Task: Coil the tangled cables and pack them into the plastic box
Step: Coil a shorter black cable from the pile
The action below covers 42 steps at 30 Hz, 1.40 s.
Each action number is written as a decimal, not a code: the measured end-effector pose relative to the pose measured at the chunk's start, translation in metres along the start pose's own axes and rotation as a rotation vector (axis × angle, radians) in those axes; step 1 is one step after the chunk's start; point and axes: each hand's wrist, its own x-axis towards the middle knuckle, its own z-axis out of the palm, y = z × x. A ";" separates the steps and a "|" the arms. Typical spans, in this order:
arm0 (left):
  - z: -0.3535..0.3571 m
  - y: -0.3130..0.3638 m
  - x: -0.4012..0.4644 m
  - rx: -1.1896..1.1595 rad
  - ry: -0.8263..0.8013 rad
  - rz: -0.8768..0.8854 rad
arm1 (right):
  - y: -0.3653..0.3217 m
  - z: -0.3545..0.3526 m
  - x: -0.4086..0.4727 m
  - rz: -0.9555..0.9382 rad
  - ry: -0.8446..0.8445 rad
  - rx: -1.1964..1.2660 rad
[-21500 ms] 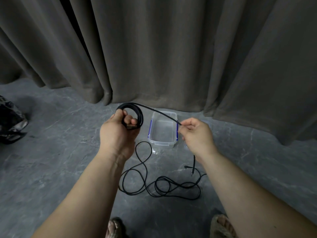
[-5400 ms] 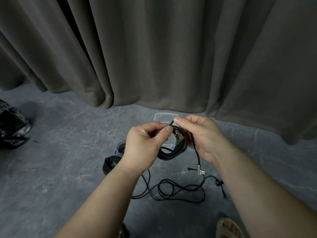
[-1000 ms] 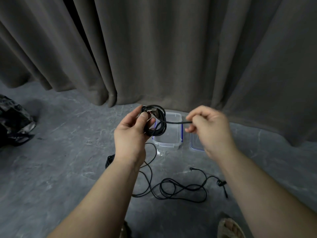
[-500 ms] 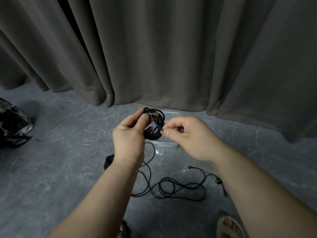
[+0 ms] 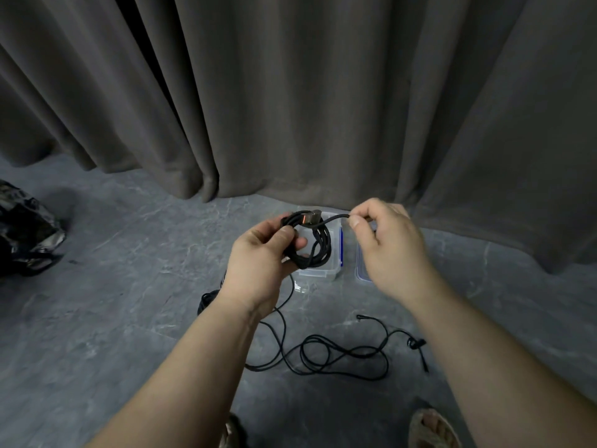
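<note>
My left hand (image 5: 261,253) grips a black coiled cable (image 5: 318,245) held up above the floor, a metal plug showing at its top. My right hand (image 5: 384,244) pinches that cable's loose end, drawn out to the right of the coil. Behind the coil stands the clear plastic box (image 5: 336,270) with blue clips, open. Its lid (image 5: 361,270) lies on the floor to the right. A loose tangled black cable (image 5: 336,357) sprawls on the floor in front. Another black coiled cable (image 5: 208,297) lies on the floor, partly hidden by my left forearm.
Grey-brown curtains (image 5: 290,92) hang right behind the box. A crumpled black bag (image 5: 22,231) lies at the far left. The grey stone floor (image 5: 113,302) spreads to the left and right. My sandalled feet (image 5: 433,428) show at the bottom edge.
My right hand, which was at the coil half a second ago, has pulled the cable's end out to the right again. My left hand keeps holding the coil.
</note>
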 end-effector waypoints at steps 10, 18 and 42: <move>0.002 0.000 -0.004 0.009 -0.153 -0.136 | 0.000 0.011 0.000 0.126 -0.093 0.257; 0.006 -0.002 -0.006 0.257 -0.108 0.083 | -0.009 0.010 -0.004 0.105 -0.083 0.301; 0.002 -0.009 -0.007 0.448 -0.253 0.128 | -0.003 0.017 -0.004 0.089 0.051 0.385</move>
